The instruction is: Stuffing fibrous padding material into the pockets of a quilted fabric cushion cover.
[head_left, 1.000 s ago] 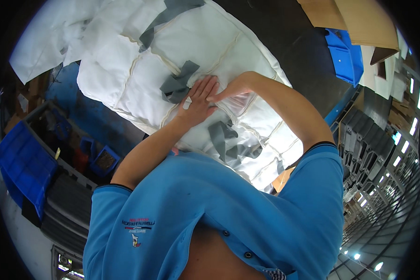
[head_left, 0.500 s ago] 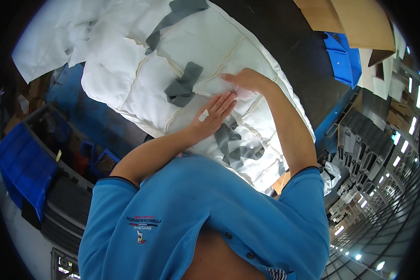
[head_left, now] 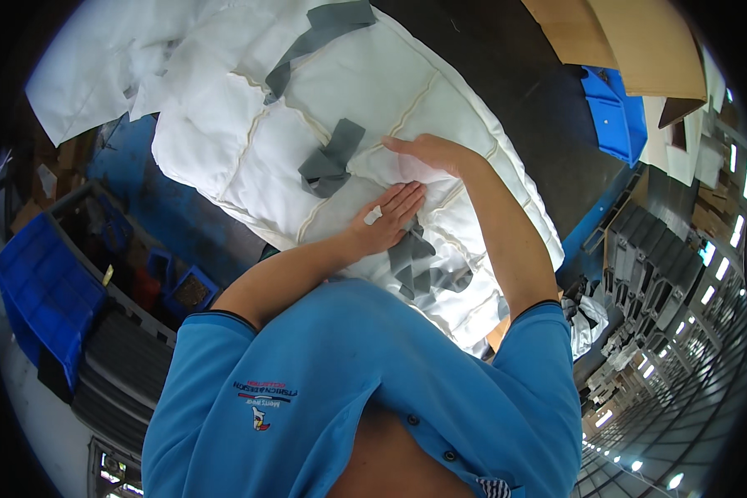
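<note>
Fabric: white quilted padding (head_left: 365,108) with cream seams lies spread across the dark counter (head_left: 506,75), under both hands.
Left hand: the left hand (head_left: 388,217) lies flat, fingers extended and grasping nothing, palm down on the padding just beside a grey strap (head_left: 408,253).
Right hand: the right hand (head_left: 427,151) rests open on the cloth just beyond the left, fingers straight, pressing along a seam, nothing held.
Change: a second ago the two hands lay overlapped on one spot; now they sit apart, the right further up the padding, which suggests smoothing is moving along the panel.
Straps: a grey knotted strap (head_left: 328,162) lies to the left of both hands; a longer strap (head_left: 319,37) lies well beyond them.
Surroundings: blue bins (head_left: 46,290) stand far left of the hands, another blue bin (head_left: 610,112) far right.
</note>
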`<state>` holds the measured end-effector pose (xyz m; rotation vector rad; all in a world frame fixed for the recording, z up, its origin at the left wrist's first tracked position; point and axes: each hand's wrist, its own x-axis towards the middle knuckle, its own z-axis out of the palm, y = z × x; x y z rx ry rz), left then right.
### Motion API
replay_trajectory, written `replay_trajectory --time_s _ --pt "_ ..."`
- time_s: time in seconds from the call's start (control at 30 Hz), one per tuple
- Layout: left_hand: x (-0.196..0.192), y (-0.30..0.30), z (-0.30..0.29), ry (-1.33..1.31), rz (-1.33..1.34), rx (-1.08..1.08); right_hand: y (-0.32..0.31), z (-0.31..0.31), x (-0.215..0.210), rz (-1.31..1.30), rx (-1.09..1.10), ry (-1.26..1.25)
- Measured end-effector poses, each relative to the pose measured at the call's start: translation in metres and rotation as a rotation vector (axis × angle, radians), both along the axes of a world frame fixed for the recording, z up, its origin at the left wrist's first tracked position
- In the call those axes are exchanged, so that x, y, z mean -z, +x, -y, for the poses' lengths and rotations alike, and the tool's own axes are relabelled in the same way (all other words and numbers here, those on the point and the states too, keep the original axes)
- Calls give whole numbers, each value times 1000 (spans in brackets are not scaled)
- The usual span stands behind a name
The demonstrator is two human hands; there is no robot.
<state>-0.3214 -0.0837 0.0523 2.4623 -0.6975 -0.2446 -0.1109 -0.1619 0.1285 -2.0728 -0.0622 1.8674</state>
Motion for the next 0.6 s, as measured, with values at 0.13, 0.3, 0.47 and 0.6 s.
replay_trajectory --time_s 0.13,0.3,0.47,0.6 --pt "-7 5 5 44 17 12 -21 19 30 -414 800 360" --pt "-5 7 1 28 34 43 -12 26 27 102 183 65" --pt "-7 8 -6 9 120 12 -23 26 36 136 469 159" --pt "-17 28 -42 32 58 -209 -36 43 1 162 574 182"
